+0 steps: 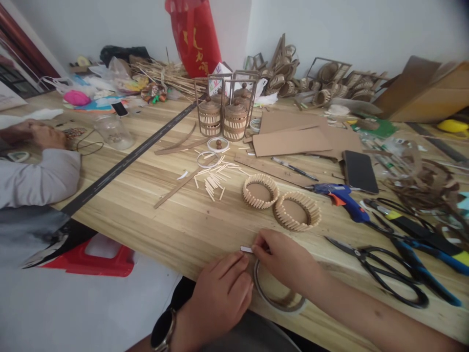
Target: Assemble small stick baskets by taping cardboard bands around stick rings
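Two hands sit close together at the near edge of the table (146, 205): the right hand (286, 261) pinches a small white strip (246, 249) pointing sideways left, while the left hand (223, 293) rests loosely bent, holding nothing, just beside the thin ring (280, 305) under the right wrist.

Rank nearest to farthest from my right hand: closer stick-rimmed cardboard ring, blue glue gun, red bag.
1. Stick-rimmed cardboard ring, just beyond right hand pinching a white strip.
2. Blue glue gun, farther right.
3. Red bag, by back wall.
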The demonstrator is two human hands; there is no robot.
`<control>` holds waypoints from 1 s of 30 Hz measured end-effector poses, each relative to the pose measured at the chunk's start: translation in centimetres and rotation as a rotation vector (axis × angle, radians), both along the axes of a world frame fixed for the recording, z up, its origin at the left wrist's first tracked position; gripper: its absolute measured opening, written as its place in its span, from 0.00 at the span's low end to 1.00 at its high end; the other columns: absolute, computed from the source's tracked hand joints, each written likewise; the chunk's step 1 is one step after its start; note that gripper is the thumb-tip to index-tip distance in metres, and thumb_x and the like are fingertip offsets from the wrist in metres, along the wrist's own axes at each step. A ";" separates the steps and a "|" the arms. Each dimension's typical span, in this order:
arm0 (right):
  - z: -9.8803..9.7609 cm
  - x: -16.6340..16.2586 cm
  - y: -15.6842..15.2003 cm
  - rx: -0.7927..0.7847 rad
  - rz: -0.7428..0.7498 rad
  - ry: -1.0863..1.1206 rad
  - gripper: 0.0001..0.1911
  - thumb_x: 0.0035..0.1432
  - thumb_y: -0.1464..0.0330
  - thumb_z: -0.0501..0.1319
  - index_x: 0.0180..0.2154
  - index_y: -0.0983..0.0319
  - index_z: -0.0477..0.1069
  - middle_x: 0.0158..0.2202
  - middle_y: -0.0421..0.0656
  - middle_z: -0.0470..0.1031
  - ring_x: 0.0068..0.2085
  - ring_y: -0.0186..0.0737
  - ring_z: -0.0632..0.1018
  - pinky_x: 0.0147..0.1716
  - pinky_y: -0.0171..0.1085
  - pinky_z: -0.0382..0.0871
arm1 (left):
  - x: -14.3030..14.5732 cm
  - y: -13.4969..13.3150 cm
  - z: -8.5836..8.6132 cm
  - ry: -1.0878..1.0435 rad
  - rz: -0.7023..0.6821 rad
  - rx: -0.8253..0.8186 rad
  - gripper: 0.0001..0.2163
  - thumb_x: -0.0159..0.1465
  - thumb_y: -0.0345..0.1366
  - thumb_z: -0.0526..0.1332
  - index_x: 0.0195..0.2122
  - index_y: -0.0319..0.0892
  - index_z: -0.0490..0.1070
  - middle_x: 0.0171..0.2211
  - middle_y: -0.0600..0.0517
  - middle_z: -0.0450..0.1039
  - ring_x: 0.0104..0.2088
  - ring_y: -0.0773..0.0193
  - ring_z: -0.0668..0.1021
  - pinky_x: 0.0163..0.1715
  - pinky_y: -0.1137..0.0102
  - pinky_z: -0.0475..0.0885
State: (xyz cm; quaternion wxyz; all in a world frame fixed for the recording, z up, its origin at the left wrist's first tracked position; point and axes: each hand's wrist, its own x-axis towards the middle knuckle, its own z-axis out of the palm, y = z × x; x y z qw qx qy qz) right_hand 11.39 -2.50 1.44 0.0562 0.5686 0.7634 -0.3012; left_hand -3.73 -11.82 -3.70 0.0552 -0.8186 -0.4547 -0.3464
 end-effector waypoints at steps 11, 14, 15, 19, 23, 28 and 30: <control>0.1 0.0 -0.1 0.020 0.013 -0.019 0.07 0.60 0.71 0.56 0.30 0.61 0.69 0.31 0.43 0.78 0.34 0.40 0.75 0.29 0.35 0.55 | -0.1 0.5 0.6 -0.006 0.037 -0.022 0.09 0.68 0.29 0.52 0.34 0.39 0.71 0.43 0.47 0.81 0.45 0.56 0.80 0.41 0.62 0.78; 0.3 -0.1 -0.1 0.019 0.013 -0.031 0.07 0.60 0.71 0.56 0.29 0.61 0.68 0.31 0.43 0.78 0.34 0.40 0.75 0.29 0.35 0.55 | -0.1 0.6 0.5 -0.001 0.027 -0.029 0.08 0.68 0.29 0.53 0.35 0.38 0.71 0.43 0.47 0.80 0.45 0.55 0.80 0.42 0.62 0.78; 0.3 -0.2 -0.1 0.011 0.011 -0.033 0.07 0.60 0.71 0.56 0.29 0.61 0.68 0.31 0.43 0.78 0.34 0.40 0.75 0.29 0.35 0.55 | -0.1 0.6 0.5 0.003 0.027 -0.030 0.08 0.68 0.29 0.53 0.35 0.38 0.71 0.43 0.47 0.80 0.45 0.55 0.80 0.42 0.62 0.78; 0.4 -0.3 0.0 0.004 0.008 -0.044 0.07 0.61 0.71 0.56 0.30 0.61 0.68 0.32 0.43 0.78 0.34 0.40 0.75 0.28 0.35 0.54 | -0.1 0.6 0.3 0.024 0.029 -0.033 0.08 0.68 0.29 0.53 0.36 0.38 0.72 0.44 0.46 0.80 0.47 0.55 0.79 0.43 0.61 0.77; 0.5 -0.3 0.0 0.014 0.010 -0.053 0.07 0.61 0.70 0.56 0.30 0.61 0.69 0.32 0.43 0.78 0.33 0.39 0.75 0.28 0.35 0.54 | -0.2 0.5 0.1 0.045 0.027 -0.022 0.09 0.68 0.29 0.52 0.38 0.37 0.72 0.48 0.45 0.78 0.49 0.55 0.78 0.46 0.61 0.76; 0.5 -0.3 0.0 0.013 0.021 -0.054 0.07 0.61 0.70 0.56 0.31 0.62 0.70 0.33 0.45 0.78 0.35 0.41 0.75 0.28 0.36 0.55 | -0.1 0.5 0.0 0.059 0.018 -0.052 0.08 0.68 0.29 0.53 0.39 0.37 0.72 0.46 0.45 0.79 0.49 0.54 0.77 0.47 0.60 0.76; 0.5 -0.3 0.1 0.004 0.011 -0.031 0.07 0.60 0.70 0.56 0.31 0.62 0.71 0.33 0.46 0.78 0.35 0.42 0.75 0.29 0.36 0.55 | 0.0 0.6 0.1 0.057 0.019 -0.077 0.08 0.68 0.29 0.53 0.38 0.38 0.72 0.44 0.45 0.79 0.48 0.54 0.77 0.46 0.60 0.76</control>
